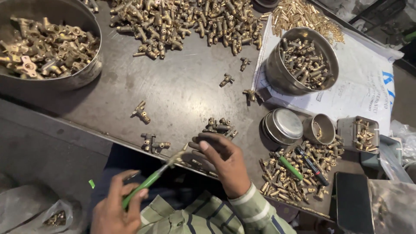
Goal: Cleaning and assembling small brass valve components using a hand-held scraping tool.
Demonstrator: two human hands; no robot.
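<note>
My left hand (116, 207) grips a green-handled screwdriver (145, 184) whose tip points up and right toward the table edge. My right hand (223, 161) rests palm down at the front edge of the dark metal table (182, 93), fingers curled over small brass parts; whether it grips one is hidden. A small cluster of brass valve fittings (219, 126) lies just beyond its fingertips. Two more fittings (154, 143) sit left of that hand, near the screwdriver tip.
A large heap of brass fittings (186, 24) covers the table's far side. A big steel bowl (47, 47) of fittings stands far left, a smaller one (305, 60) on a white sack at right. Small tins (284, 126), a second screwdriver (290, 168) and loose parts lie at right.
</note>
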